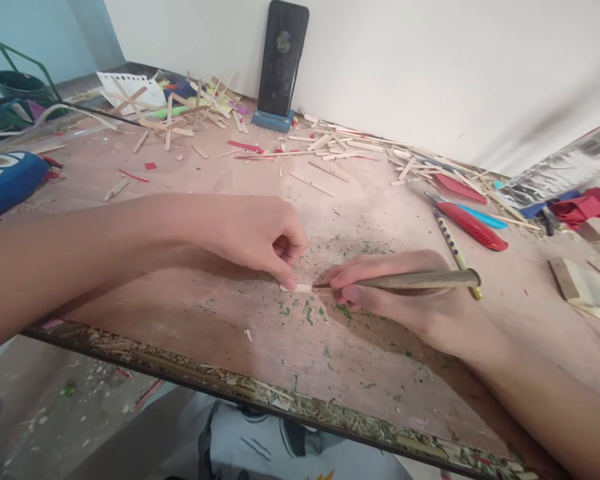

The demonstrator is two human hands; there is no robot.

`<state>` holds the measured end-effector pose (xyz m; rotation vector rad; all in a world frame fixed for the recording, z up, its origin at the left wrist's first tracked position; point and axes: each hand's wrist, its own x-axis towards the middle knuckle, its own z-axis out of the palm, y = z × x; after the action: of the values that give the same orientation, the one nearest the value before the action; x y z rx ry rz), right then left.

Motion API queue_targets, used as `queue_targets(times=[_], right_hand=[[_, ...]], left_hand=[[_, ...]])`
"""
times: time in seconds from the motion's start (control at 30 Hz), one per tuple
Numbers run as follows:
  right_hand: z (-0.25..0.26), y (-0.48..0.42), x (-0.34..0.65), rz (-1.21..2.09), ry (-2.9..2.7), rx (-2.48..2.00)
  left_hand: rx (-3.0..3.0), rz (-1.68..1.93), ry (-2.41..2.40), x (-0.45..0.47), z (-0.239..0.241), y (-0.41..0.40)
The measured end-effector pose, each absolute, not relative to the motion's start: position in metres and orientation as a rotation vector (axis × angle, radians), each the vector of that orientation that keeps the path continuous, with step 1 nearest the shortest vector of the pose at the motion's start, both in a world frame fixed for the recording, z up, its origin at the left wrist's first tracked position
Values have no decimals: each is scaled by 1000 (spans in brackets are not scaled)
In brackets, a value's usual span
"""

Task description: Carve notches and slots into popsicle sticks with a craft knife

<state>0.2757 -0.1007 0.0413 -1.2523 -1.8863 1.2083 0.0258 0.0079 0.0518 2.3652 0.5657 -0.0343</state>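
A short, pale craft stick lies flat on the wooden tabletop. My left hand is closed, its thumb pressing the stick's left end down against the board. Held like a pen in my right hand is a wooden-handled pointed tool with a thin dark metal tip. That tip meets the stick near its right end; the fingers hide part of the tool and possibly more of the stick. Green shavings are scattered around both hands.
A phone stands upright in a blue holder against the wall. Loose craft sticks lie along the back. On the right are a red cutter, a patterned pencil and a wood block. A debris-filled edge runs along the front.
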Motion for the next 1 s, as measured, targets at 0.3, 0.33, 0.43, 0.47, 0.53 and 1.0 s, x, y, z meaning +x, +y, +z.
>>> queue_targets(times=[0.3,0.33,0.43,0.47,0.53,1.0], right_hand=[[45,-102,275,1197,-1880,-1349],[45,-102,275,1198,-1877,-1348],[46,-102,274,1201,-1870,-1334],[45,-102,274,1204,-1869,-1331],[45,-102,275,1211,-1868,-1324],[43,-101,277,1172,-1920,-1306]], left_hand=[[2288,-14,366,21,51,9],[2281,-18,321,21,51,9],[2302,2,248,22,50,9],[2308,15,246,22,50,9],[2306,30,251,22,49,9],[2264,1,261,23,46,11]])
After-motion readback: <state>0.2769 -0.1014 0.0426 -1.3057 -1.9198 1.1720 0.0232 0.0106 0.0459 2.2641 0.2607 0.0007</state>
